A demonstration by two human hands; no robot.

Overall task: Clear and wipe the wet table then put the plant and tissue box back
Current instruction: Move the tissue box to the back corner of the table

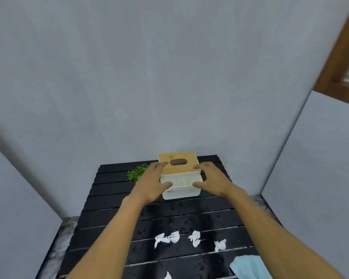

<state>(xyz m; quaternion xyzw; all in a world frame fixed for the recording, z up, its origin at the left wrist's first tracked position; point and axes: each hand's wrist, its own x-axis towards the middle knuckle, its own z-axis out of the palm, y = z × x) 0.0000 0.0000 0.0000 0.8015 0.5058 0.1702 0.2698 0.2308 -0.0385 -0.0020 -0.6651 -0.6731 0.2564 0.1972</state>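
Hands, left (154, 185) and right (212, 181), clasp the boxy wood-lidded tissue box (181, 193).

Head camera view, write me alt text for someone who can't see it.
A left hand and right hand hold the sides of a white tissue box with a wooden lid at the far end of a black slatted table, a green plant left of it. Torn tissue scraps, water droplets and a blue cloth lie on the near slats.

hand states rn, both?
Left hand: grips the box by its left side.
Right hand: grips the box by its right side.
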